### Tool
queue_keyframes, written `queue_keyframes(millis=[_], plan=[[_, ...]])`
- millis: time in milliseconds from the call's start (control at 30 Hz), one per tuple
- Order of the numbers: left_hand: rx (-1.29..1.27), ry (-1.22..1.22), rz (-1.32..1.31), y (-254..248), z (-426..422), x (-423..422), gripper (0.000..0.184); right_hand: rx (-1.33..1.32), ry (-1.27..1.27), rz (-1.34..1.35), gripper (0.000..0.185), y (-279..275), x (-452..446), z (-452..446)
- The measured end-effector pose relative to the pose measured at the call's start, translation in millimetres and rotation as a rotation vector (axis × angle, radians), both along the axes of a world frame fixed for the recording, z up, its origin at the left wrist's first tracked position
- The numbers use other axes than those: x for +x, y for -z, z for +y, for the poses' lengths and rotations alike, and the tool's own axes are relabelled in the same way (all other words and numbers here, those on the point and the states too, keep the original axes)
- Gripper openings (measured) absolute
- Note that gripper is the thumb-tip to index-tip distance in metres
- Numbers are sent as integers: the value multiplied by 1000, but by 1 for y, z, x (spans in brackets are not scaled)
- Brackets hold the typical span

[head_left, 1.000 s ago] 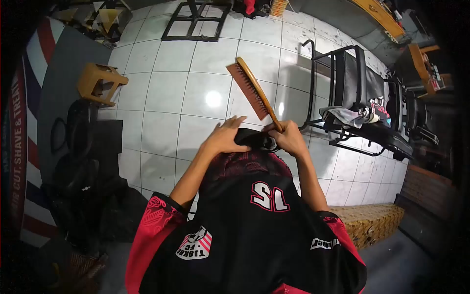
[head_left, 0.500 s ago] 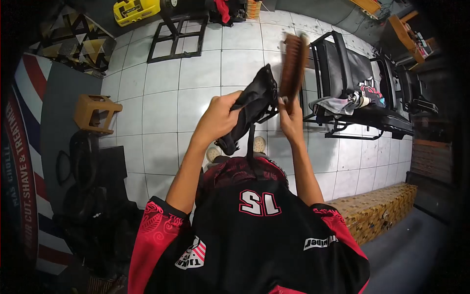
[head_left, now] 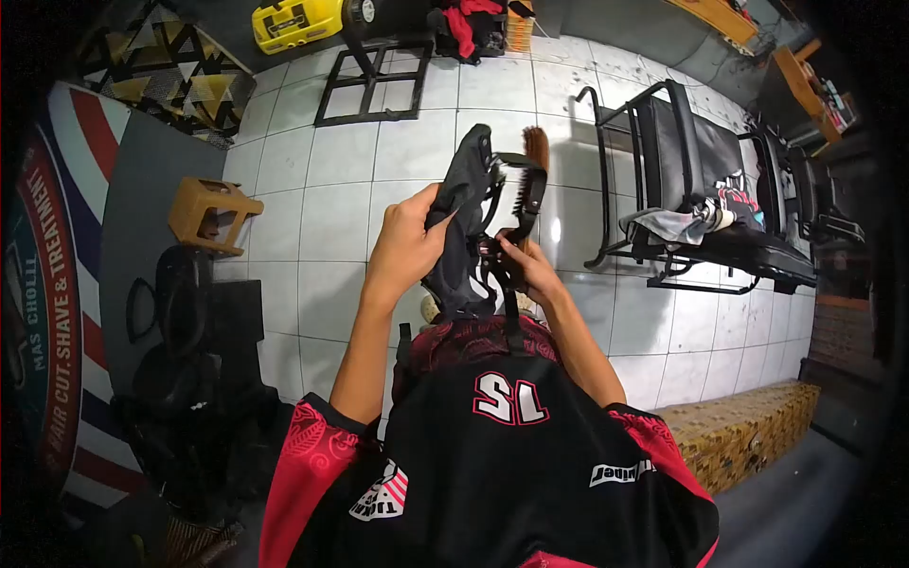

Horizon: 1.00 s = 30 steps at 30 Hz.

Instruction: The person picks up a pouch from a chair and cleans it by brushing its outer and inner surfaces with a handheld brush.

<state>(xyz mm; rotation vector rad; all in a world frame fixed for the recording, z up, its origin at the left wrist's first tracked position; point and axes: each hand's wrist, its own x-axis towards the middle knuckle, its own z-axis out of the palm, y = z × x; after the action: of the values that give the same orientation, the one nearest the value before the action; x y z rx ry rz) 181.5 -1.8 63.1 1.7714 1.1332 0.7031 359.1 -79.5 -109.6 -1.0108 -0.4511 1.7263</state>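
Observation:
A limp black fabric pouch (head_left: 464, 194) with straps hangs in front of my body, gripped along its left edge by my left hand (head_left: 412, 241). My right hand (head_left: 532, 268) is closed at the pouch's right side, fingers pinched around the dark lower end of a brush. Upward from those fingers runs a dark, curved, toothed piece (head_left: 528, 199), topped by the brown brush's (head_left: 536, 149) bristles. Whether the toothed piece and the brown part are one item I cannot tell. Straps and fingers hide where the brush meets the pouch.
To the right stands a black metal-framed chair (head_left: 696, 161) with cloths (head_left: 682, 222) on it. A brown plastic stool (head_left: 213, 213) is at left, near a striped barber sign (head_left: 71, 284). Ahead are a black metal frame (head_left: 374, 90) and a yellow case (head_left: 294, 24).
The brush has come down and left against the pouch, and my right hand has moved down with it. My left hand still grips the pouch. The view has shifted slightly.

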Motion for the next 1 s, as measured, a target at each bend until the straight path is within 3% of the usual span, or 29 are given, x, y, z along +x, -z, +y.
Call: queue_keyframes(millis=[100, 200, 333, 433, 533, 567, 667, 700, 767, 833, 867, 900, 967, 1000], plan=[[5, -52, 7, 16, -2, -11, 15, 135, -46, 125, 33, -55, -1, 1], [52, 33, 235, 44, -4, -20, 25, 229, -38, 201, 45, -108, -3, 4], [14, 208, 177, 76, -19, -22, 15, 398, 19, 206, 56, -146, 0, 16], [-104, 394, 239, 64, -24, -24, 14, 485, 20, 114, 60, -155, 7, 30], [-173, 530, 273, 71, -22, -32, 23, 381, -163, -301, 57, -154, 16, 36], [-193, 616, 274, 71, -22, -34, 25, 435, -46, -393, 47, -133, 9, 40], [-418, 562, 102, 90, -25, -47, 24, 303, -290, -977, 20, -143, 12, 30], [-530, 511, 38, 91, -26, -50, 23, 587, -220, -885, 22, -123, 11, 24], [-578, 442, -76, 88, -27, -50, 27, 465, -488, -972, 25, -114, 12, 11], [-528, 317, -234, 79, -25, -47, 24, 392, -517, -934, 28, -107, 7, 1], [-617, 329, -218, 84, -21, -51, 28, 345, -417, -774, 28, -105, 3, -6], [-619, 327, -222, 84, -24, -51, 28, 342, -421, -776, 28, -107, -2, -10], [-765, 155, -435, 78, -29, -45, 28, 242, -287, -567, 30, -111, -6, -14], [-740, 153, -409, 77, -29, -44, 30, 228, -271, -643, 31, -106, -7, -16]])
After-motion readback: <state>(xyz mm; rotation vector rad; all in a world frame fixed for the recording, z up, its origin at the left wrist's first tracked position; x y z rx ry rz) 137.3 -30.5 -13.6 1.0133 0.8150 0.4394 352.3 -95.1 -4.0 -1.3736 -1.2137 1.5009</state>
